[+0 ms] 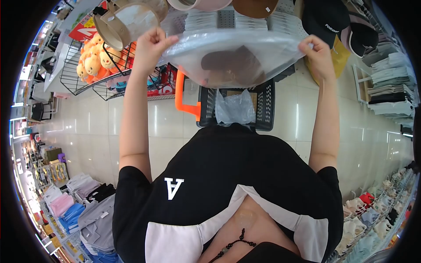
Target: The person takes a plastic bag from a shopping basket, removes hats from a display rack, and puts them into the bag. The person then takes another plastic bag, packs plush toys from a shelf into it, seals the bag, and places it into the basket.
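Observation:
A clear plastic bag (184, 57) is stretched wide between my two hands, with a dark brown item (237, 63) showing through it. My left hand (154, 47) pinches the bag's edge at one end, fingers closed. At the other end my right hand (316, 55) grips the opposite edge between thumb and curled fingers. Below the bag stands a black basket (266, 105) with an orange handle (180, 94). Inside the basket lies another crumpled clear bag (235, 107).
Hats (326, 22) hang on the display ahead. Wire baskets of orange plush toys (93, 61) stand at the left. Folded clothes (392, 83) fill shelves at the right, and more garments (103, 221) lie at the lower left. Tiled floor (166, 122) surrounds the basket.

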